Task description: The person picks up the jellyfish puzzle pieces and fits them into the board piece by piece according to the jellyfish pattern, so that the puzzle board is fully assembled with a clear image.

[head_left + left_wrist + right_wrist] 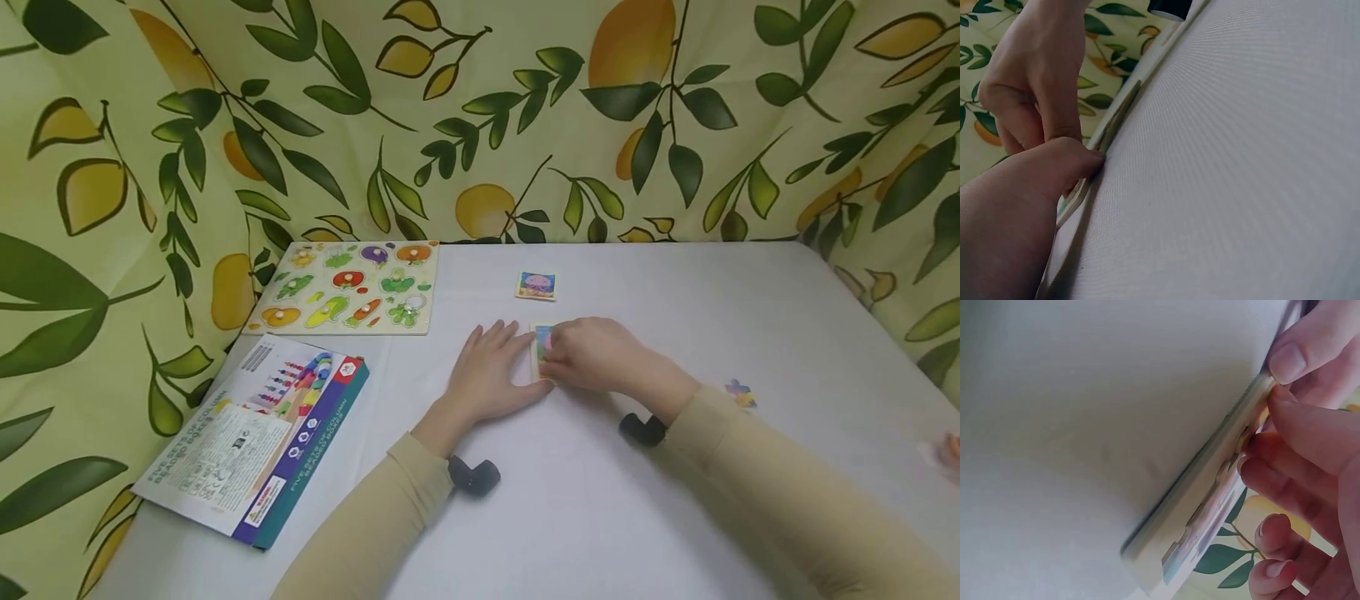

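Observation:
A small jigsaw board (542, 367) with a pale frame and a blue-green picture lies on the table between the two hands. My left hand (491, 371) rests at its left side with fingers spread, thumb at the near corner. In the right wrist view the left thumb (1289, 361) touches the board's corner. My right hand (592, 354) covers much of the picture, its thumb and bent fingers pinching a puzzle piece (1264, 416) at the board's surface. Cut lines between pieces show along the board (1175, 550). Most of the pinched piece is hidden by the fingers.
A finished-looking small picture puzzle (537, 286) lies beyond the hands. Loose puzzle pieces (740, 393) sit to the right. At left are a vegetable peg board (345, 287) and a bead-toy box (255, 442). A patterned curtain (420, 125) borders the table; blurred fingertips (951, 450) show at the right edge.

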Available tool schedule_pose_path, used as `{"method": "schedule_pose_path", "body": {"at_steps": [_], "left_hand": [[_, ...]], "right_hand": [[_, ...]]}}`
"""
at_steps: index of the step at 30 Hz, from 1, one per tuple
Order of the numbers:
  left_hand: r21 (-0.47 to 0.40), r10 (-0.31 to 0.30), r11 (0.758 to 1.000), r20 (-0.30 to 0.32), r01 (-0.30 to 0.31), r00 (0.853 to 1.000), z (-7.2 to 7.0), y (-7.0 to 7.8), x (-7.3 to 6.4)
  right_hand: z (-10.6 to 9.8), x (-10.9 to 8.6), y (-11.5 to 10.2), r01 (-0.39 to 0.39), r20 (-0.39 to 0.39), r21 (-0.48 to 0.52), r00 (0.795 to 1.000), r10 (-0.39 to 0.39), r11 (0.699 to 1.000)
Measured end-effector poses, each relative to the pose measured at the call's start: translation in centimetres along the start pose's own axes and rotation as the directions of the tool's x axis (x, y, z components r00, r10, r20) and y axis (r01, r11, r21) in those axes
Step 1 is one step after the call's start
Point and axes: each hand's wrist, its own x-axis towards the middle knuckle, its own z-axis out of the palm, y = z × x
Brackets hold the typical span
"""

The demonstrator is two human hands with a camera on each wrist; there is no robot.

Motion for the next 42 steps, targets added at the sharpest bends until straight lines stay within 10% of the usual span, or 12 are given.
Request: {"method": "schedule_pose_path", "body": {"at_steps": [22, 42], "left_hand": [[-0.008, 0.001, 1.000, -0.002, -0.001, 1.000, 0.1, -0.2, -0.2], [-0.003, -0.001, 1.000, -0.002, 0.001, 1.000, 0.0, 0.1, -0.2]], "right_hand": [[-0.4, 1.1, -0.4, 0.035, 0.115, -0.153, 0.993, -0.017, 0.988], [1.0, -0.6, 1.0, -0.130, -0.035, 0.251, 0.989, 0.144, 0.959]]}}
